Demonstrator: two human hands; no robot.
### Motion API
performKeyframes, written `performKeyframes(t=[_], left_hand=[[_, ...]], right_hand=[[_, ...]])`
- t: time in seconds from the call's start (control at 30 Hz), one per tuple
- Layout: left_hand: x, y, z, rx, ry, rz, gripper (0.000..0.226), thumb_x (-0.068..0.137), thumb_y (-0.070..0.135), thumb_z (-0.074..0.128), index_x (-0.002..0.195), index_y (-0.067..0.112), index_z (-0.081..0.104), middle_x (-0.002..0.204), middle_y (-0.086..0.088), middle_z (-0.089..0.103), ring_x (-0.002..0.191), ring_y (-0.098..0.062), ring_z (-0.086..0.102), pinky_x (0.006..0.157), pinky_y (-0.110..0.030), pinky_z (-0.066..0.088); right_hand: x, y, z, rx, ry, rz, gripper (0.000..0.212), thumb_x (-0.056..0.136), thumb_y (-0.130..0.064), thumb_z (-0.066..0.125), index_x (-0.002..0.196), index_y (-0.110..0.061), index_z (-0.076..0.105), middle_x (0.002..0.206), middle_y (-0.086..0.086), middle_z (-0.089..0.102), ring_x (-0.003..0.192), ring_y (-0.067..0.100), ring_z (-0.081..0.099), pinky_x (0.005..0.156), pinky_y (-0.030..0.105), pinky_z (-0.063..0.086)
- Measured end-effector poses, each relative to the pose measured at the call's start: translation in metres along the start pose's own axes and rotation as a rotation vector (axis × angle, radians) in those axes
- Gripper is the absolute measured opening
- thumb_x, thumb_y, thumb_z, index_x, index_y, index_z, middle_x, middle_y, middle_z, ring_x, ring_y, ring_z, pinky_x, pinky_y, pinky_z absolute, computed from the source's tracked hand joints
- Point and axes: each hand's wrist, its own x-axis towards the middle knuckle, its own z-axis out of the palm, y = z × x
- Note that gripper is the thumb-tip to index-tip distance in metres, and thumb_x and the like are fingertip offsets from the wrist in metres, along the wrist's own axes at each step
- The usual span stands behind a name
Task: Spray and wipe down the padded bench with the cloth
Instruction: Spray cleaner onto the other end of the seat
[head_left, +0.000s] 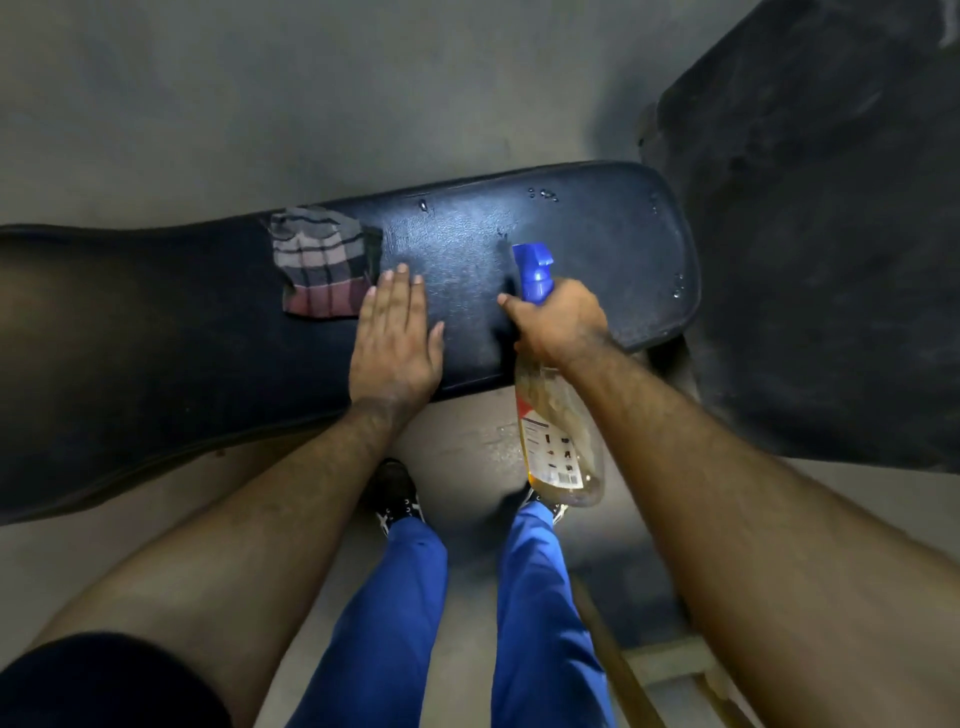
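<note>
Padded bench (597, 249) is running left to right across the view, droplets beading at its right end. Left hand (397, 338) is lying flat on the pad, fingers straight, just beside the striped cloth (319, 270) resting further left. Right hand (558, 325) is gripping the spray bottle (558, 431) by its neck, blue nozzle pointing far.

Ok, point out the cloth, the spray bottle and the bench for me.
cloth (322, 270), head view, middle of the striped fabric.
spray bottle (556, 447), head view, on the label of the clear body.
bench (597, 234), head view, bare wet padding near its right end.
</note>
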Motion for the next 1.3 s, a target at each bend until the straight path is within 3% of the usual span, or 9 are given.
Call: performKeyframes(t=[0.13,0.3,0.4,0.47,0.6,0.77,0.97,1.13,1.3], left_hand=[[-0.001,0.000,0.000,-0.012,0.014,-0.002,0.058,0.101,0.033,0.036,0.147,-0.003,0.036,0.156,-0.021,0.031,0.147,-0.032,0.026,0.122,-0.043,0.015],[-0.008,-0.006,-0.018,-0.144,-0.019,0.043,0.054,0.097,0.025,0.038,0.144,-0.003,0.041,0.153,-0.021,0.037,0.144,-0.033,0.030,0.121,-0.043,0.017],[-0.036,-0.018,-0.033,-0.152,0.006,0.031,0.053,0.097,0.022,0.041,0.144,-0.002,0.041,0.152,-0.021,0.038,0.144,-0.033,0.030,0.121,-0.046,0.020],[-0.053,-0.030,-0.035,-0.135,0.016,0.003,0.053,0.097,0.021,0.043,0.144,-0.002,0.040,0.153,-0.021,0.035,0.145,-0.033,0.028,0.121,-0.046,0.019],[-0.067,-0.048,-0.024,-0.109,-0.028,-0.045,0.055,0.098,0.026,0.042,0.145,-0.002,0.038,0.155,-0.022,0.031,0.146,-0.033,0.026,0.121,-0.046,0.017],[-0.065,-0.056,-0.022,-0.134,-0.035,-0.008,0.055,0.099,0.030,0.039,0.145,-0.001,0.039,0.155,-0.021,0.032,0.146,-0.032,0.027,0.122,-0.044,0.016],[-0.064,-0.060,-0.033,-0.271,-0.073,-0.019,0.055,0.097,0.026,0.040,0.144,-0.001,0.040,0.154,-0.020,0.034,0.146,-0.031,0.027,0.123,-0.039,0.012],[-0.068,-0.068,-0.051,-0.355,-0.046,-0.034,0.052,0.096,0.024,0.046,0.142,-0.001,0.044,0.149,-0.020,0.043,0.140,-0.031,0.037,0.119,-0.041,0.025],[-0.076,-0.080,-0.090,-0.444,-0.030,-0.103,0.055,0.092,0.034,0.049,0.137,0.003,0.052,0.132,-0.015,0.058,0.123,-0.028,0.052,0.106,-0.039,0.040]], right_hand=[[-0.006,-0.006,0.009,-0.091,0.008,0.005,0.045,0.081,-0.059,0.071,0.091,-0.016,0.064,0.089,0.004,0.066,0.080,0.026,0.060,0.071,0.030,0.045],[-0.043,0.001,0.021,-0.007,-0.127,-0.052,0.041,0.070,-0.058,0.078,0.073,-0.023,0.056,0.091,0.011,0.075,0.086,0.034,0.073,0.082,0.046,0.059],[-0.062,0.013,0.043,0.020,-0.188,-0.051,0.047,0.056,-0.068,0.071,0.073,-0.026,0.058,0.082,0.009,0.072,0.082,0.037,0.073,0.077,0.052,0.060],[-0.081,0.014,0.058,-0.031,-0.214,-0.062,0.037,0.067,-0.059,0.071,0.072,-0.025,0.056,0.082,0.008,0.073,0.080,0.035,0.073,0.078,0.050,0.060],[-0.101,0.020,0.084,-0.104,-0.190,-0.046,0.031,0.080,-0.050,0.066,0.075,-0.023,0.052,0.085,0.009,0.074,0.081,0.031,0.073,0.081,0.042,0.059],[-0.088,0.006,0.083,0.091,-0.124,-0.046,0.053,0.058,-0.068,0.062,0.084,-0.022,0.063,0.080,0.004,0.074,0.075,0.029,0.074,0.076,0.049,0.061],[-0.061,-0.055,0.071,0.047,-0.007,-0.075,0.043,0.073,-0.060,0.070,0.076,-0.019,0.058,0.084,0.008,0.074,0.079,0.030,0.072,0.079,0.040,0.060],[-0.062,-0.066,0.077,-0.045,-0.022,-0.041,0.039,0.083,-0.056,0.072,0.089,-0.020,0.059,0.088,0.003,0.066,0.080,0.025,0.062,0.070,0.028,0.046],[-0.095,-0.072,0.087,0.108,-0.049,-0.113,0.054,0.054,-0.068,0.069,0.080,-0.020,0.065,0.075,0.002,0.073,0.075,0.028,0.073,0.076,0.048,0.061]])
